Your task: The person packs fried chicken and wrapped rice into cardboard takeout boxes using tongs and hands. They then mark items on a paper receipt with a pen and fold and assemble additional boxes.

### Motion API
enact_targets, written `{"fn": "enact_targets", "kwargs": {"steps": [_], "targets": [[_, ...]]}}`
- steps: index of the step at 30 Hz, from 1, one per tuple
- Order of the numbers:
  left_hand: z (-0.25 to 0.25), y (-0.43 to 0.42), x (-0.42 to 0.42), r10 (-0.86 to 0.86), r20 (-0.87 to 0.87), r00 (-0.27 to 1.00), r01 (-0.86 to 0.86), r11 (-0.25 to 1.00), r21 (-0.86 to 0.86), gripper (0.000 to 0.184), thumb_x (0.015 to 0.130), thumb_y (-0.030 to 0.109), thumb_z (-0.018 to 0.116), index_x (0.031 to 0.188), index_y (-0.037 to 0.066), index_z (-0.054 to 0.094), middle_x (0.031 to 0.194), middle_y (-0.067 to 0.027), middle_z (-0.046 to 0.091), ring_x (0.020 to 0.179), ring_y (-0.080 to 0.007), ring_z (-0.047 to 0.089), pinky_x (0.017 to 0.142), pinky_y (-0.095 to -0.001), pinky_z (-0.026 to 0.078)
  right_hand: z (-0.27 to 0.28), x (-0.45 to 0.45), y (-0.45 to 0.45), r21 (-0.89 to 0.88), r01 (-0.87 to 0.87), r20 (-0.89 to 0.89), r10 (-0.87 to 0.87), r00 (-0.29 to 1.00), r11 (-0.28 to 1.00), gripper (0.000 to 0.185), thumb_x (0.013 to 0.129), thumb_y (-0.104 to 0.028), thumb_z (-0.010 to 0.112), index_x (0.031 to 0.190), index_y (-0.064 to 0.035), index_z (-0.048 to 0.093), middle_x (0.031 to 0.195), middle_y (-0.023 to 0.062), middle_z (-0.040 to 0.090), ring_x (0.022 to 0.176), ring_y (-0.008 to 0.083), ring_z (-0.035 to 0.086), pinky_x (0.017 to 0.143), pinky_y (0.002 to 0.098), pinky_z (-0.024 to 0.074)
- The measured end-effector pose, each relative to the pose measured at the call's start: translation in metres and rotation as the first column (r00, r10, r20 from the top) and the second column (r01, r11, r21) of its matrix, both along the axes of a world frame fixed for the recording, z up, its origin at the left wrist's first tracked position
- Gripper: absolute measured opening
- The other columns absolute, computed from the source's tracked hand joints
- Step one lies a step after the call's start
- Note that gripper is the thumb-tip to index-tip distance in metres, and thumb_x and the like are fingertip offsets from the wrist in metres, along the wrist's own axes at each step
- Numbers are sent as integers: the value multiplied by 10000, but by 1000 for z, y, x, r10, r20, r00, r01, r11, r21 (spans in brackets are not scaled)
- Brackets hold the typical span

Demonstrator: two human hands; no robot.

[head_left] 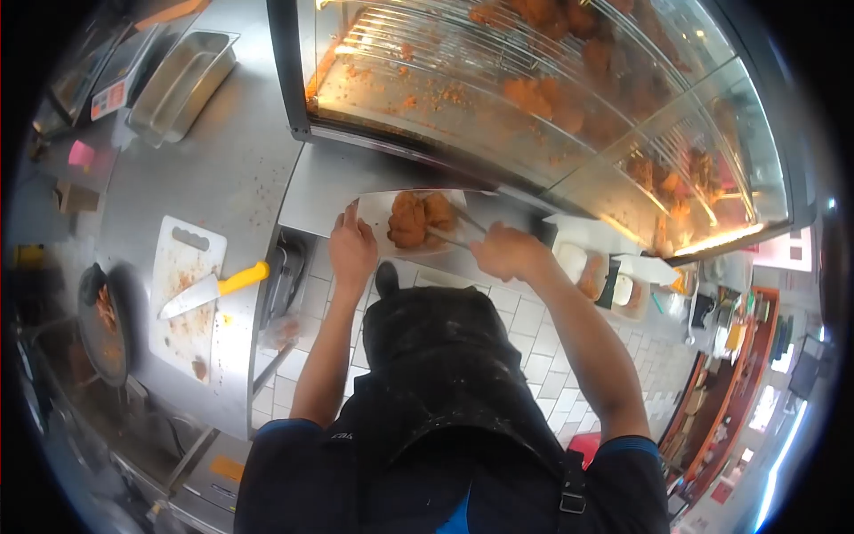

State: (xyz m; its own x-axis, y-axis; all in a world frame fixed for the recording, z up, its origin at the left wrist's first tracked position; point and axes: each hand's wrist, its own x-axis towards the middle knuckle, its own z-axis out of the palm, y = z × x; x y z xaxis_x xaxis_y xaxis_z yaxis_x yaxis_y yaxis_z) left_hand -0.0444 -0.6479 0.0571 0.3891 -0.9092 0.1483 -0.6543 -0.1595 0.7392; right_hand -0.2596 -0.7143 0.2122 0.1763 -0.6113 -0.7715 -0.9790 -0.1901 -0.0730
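Observation:
A white paper food tray (375,214) holds pieces of fried chicken (410,221) in front of my body. My left hand (354,242) grips the tray's left edge, with the fingers partly hidden. Metal tongs (449,238) are in my closed right hand (509,252). Their two arms reach left into the tray, and their tips are at the right side of the chicken.
A lit glass warming cabinet (427,98) with fried chicken stands ahead. On the steel counter (245,160) at left are a cutting board (182,267), a yellow-handled knife (213,289) and a steel pan (182,84). Food containers (592,271) sit at right.

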Motion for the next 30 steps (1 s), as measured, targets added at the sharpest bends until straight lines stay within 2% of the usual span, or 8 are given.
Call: {"fn": "enact_targets", "kwargs": {"steps": [8, 11, 13, 14, 16, 19, 23, 30], "targets": [[-2, 4, 0, -17, -44, 999, 14, 998, -59, 376, 870, 12, 498, 1235, -7, 585, 886, -254, 612, 753, -448, 610, 660, -498, 486, -3, 34, -11, 156, 19, -180, 9, 984, 988, 654, 943, -504, 508, 1111, 122, 596, 942, 222, 690, 645, 240, 697, 591, 334, 556], [0, 4, -2, -34, -37, 999, 32, 998, -49, 382, 866, 13, 501, 1237, -10, 585, 892, -261, 614, 761, -450, 614, 670, -503, 490, -61, 28, 1, 75, 234, -58, -230, 971, 969, 557, 957, -457, 510, 1009, 77, 660, 969, 213, 687, 695, 300, 699, 644, 371, 561], [-2, 5, -2, -14, -66, 998, 12, 999, -33, 392, 857, 11, 504, 1241, -10, 580, 905, -271, 617, 769, -453, 618, 677, -507, 493, -93, 4, 12, -113, -332, -29, 331, 943, 936, 505, 983, -427, 478, 1069, 47, 627, 999, 238, 672, 773, 377, 682, 725, 424, 554], [-6, 6, -2, -10, -73, 997, 7, 999, -37, 392, 857, 11, 504, 1241, -10, 580, 905, -271, 617, 769, -453, 618, 677, -507, 493, -85, -3, 21, -114, -337, -36, 335, 942, 935, 505, 983, -427, 478, 1069, 47, 627, 999, 238, 672, 773, 377, 682, 725, 424, 554], [-15, 4, -4, 57, -44, 997, -57, 998, -4, 397, 851, 12, 505, 1241, -14, 579, 911, -282, 619, 772, -463, 617, 680, -517, 492, -63, -14, 42, -254, 11, 189, 39, 981, 967, 424, 997, -375, 479, 1096, 26, 574, 949, 249, 666, 828, 449, 643, 759, 484, 517], [-10, 5, -2, 48, -41, 998, -49, 999, -17, 398, 842, 18, 511, 1232, -19, 581, 936, -285, 631, 796, -467, 617, 704, -520, 494, -46, -31, 74, -268, 247, 491, -88, 867, 931, 315, 987, -295, 538, 1059, 9, 511, 775, 237, 655, 761, 454, 635, 698, 506, 500], [-31, 6, 2, -47, 26, 999, 48, 997, -52, 411, 827, 34, 537, 1225, -64, 573, 1000, -283, 641, 854, -451, 624, 760, -501, 500, -37, -80, 125, -357, 488, 577, -223, 786, 796, 304, 993, -300, 535, 1008, -1, 483, 739, 252, 635, 745, 479, 616, 643, 539, 471], [7, -6, -4, 22, -156, 988, 16, 971, 239, 504, 822, 58, 616, 1313, -3, 519, 1104, -257, 663, 1039, -412, 640, 880, -435, 498, 22, -287, 173, -640, 513, 91, -607, 790, 572, 394, 941, -398, 600, 964, -9, 545, 753, 263, 648, 739, 454, 637, 641, 542, 489]]}}
